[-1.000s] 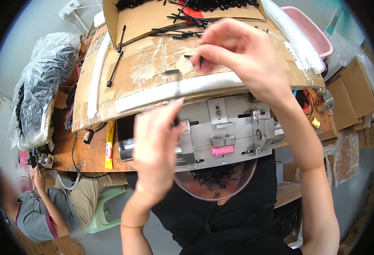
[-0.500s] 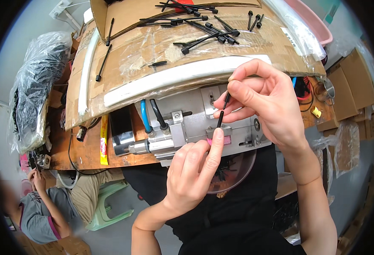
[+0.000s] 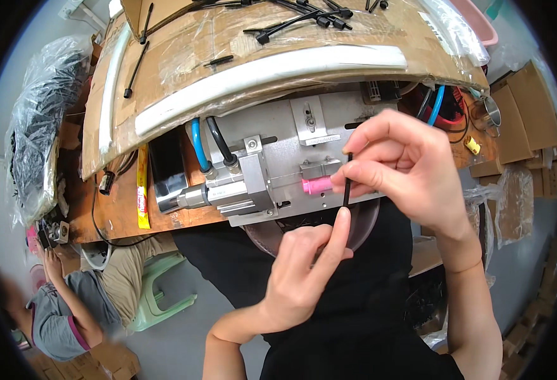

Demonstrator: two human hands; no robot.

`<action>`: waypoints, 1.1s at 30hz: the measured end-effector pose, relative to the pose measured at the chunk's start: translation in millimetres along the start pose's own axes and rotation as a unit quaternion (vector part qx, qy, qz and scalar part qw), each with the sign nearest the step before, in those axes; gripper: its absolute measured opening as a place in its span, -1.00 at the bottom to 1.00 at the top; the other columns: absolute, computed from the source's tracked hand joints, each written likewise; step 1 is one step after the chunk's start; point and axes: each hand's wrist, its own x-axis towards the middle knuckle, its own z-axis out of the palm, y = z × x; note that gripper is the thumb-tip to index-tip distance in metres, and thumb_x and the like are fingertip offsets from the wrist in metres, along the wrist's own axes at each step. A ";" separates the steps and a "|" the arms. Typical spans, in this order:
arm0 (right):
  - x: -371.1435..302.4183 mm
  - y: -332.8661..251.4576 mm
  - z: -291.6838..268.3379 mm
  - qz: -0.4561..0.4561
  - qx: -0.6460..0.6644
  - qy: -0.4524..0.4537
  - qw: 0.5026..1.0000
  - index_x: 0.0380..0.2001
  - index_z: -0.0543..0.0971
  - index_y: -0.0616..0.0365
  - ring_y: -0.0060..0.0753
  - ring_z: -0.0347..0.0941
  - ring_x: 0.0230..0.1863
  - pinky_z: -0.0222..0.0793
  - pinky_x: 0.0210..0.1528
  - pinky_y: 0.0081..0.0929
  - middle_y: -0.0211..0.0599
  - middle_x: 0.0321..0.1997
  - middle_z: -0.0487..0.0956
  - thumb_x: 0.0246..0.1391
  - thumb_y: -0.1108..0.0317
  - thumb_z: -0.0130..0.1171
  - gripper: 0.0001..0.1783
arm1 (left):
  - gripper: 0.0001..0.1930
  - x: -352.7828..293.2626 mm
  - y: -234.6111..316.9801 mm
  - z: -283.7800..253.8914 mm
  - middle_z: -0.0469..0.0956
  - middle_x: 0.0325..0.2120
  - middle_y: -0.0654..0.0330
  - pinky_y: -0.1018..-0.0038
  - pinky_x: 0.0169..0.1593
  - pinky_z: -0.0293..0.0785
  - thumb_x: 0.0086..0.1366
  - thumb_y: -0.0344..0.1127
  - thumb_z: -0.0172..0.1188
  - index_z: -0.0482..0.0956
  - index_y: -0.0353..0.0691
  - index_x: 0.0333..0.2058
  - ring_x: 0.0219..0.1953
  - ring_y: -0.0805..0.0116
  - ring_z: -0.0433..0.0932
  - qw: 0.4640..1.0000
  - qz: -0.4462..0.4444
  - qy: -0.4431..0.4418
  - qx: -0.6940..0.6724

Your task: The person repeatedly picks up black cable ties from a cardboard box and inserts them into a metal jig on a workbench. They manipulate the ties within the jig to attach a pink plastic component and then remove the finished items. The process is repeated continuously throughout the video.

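My right hand (image 3: 399, 171) pinches a slender black rod (image 3: 347, 190) upright between thumb and fingers. Against the rod's lower end rests the stretched index fingertip of my left hand (image 3: 304, 275); its other fingers are curled and hold nothing I can see. Just left of my right fingertips, a pink piece (image 3: 316, 185) sits on the metal fixture (image 3: 285, 133). The fixture's pneumatic cylinder (image 3: 244, 190) stands to the left with a blue and a black hose. My fingers hide the middle of the rod.
Beyond the fixture, a cardboard sheet (image 3: 190, 76) with white foam edging (image 3: 272, 79) carries several black sticks with knobbed ends (image 3: 304, 16). A bowl (image 3: 262, 237) is partly below the fixture. To the left are a dark phone-like slab (image 3: 168, 174), a yellow packet (image 3: 142, 190) and a seated person (image 3: 69, 310).
The bristled black piece and black tube, seen end to end before, now appear as one rod. Both hands have shifted slightly right, and the view has tilted lower.
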 end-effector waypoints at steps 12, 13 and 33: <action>-35.8 16.7 -7.1 -0.092 -0.008 0.187 0.978 -0.20 0.53 0.41 -0.39 0.62 -0.27 0.60 -0.20 -0.52 -0.13 -0.32 0.63 0.21 0.54 0.10 -0.85 | -0.25 -6.8 -15.4 42.8 0.38 -0.31 0.11 0.33 -0.18 0.38 0.03 -0.51 0.30 0.23 -0.44 0.24 -0.29 0.19 0.39 0.965 -0.089 -0.094 0.228; -37.1 17.9 -5.6 -0.092 -0.003 0.191 0.977 -0.21 0.54 0.41 -0.39 0.62 -0.27 0.60 -0.21 -0.53 -0.14 -0.33 0.63 0.20 0.54 0.10 -0.86 | -0.24 -6.5 -15.4 42.4 0.38 -0.31 0.11 0.32 -0.17 0.38 0.03 -0.51 0.29 0.22 -0.43 0.24 -0.28 0.19 0.39 0.966 -0.089 -0.100 0.223; 127.7 -14.5 -9.8 -0.387 -0.453 0.119 0.795 -0.45 0.52 0.29 -0.04 0.53 -0.41 0.39 -0.34 -0.19 0.04 -0.48 0.51 -0.08 0.49 0.15 -0.91 | -0.79 111.1 -8.8 -31.2 0.46 -0.41 0.10 0.29 -0.32 0.36 0.06 -0.56 0.25 0.58 -0.28 -0.27 -0.39 0.12 0.43 0.992 0.060 0.081 0.082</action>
